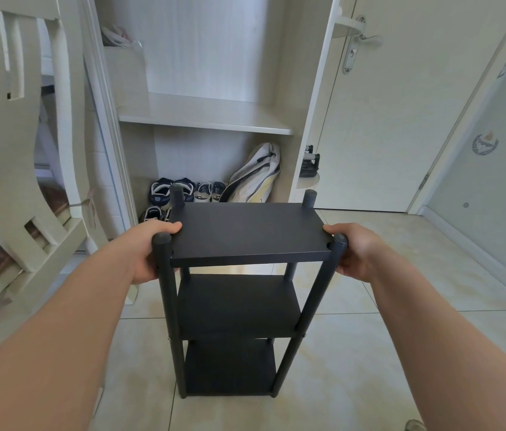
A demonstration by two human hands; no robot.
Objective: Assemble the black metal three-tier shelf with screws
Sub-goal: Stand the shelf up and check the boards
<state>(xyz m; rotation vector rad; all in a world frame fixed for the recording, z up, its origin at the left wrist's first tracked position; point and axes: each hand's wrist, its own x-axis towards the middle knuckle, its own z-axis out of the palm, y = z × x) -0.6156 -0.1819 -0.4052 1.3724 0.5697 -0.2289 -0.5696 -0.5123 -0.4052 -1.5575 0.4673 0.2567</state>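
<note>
At either short end of the top tier, the left hand (147,251) and right hand (355,253) grip the black shelf (245,234), thumbs on top and fingers curled under beside the near posts. It is upright over the tiled floor (385,353), with three flat matte panels between four round posts; whether its feet touch cannot be told. A pale chair (12,157) crowds its left side. An open wardrobe (205,118) with shoes (183,191) and a bag (257,175) lies just beyond. Tiles spread rightward to a door (385,126).
</note>
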